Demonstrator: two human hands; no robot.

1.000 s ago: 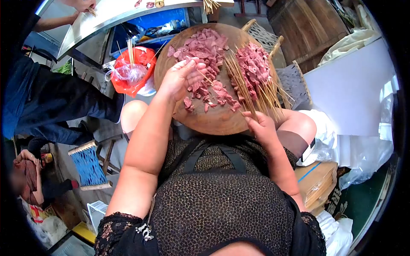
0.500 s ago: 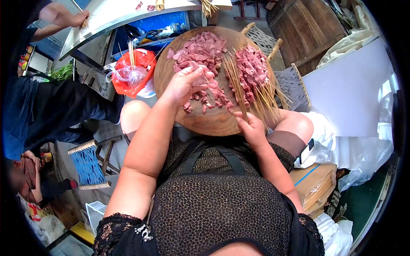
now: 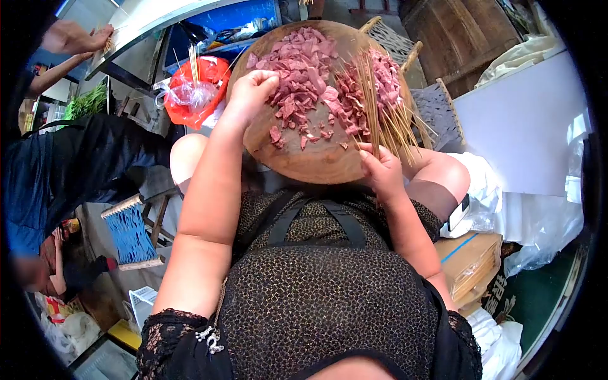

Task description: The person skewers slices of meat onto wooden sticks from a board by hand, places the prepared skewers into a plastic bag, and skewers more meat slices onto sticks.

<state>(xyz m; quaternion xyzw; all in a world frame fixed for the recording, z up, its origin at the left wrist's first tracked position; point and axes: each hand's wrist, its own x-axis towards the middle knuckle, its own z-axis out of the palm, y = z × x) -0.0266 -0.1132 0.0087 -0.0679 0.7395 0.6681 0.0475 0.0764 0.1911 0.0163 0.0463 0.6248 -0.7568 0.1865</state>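
Note:
My right hand (image 3: 384, 172) is closed around the lower ends of a bundle of bamboo skewers (image 3: 369, 95) at the board's front right edge. A skewer threaded with meat slices (image 3: 340, 109) slants up-left from those fingers. Over the left edge of the loose sliced meat (image 3: 297, 66), my left hand (image 3: 252, 92) has its fingers pinched together; whatever is between them is hidden. Loaded meat skewers (image 3: 385, 76) are piled on the right of the round wooden board (image 3: 304, 166), their bare stick ends pointing toward me. Small meat scraps (image 3: 308, 138) lie near the board's front.
Left of the board is a red plastic bag (image 3: 206, 95) with upright sticks. Behind it stand a blue crate (image 3: 244, 16) and a white table (image 3: 158, 19), where another person's hand (image 3: 95, 39) rests. Woven stools (image 3: 437, 114) adjoin the board's right side.
My left hand has moved left and up, from the skewered meat to the loose pile. The threaded skewer now lies against the loaded ones. The view has shifted slightly.

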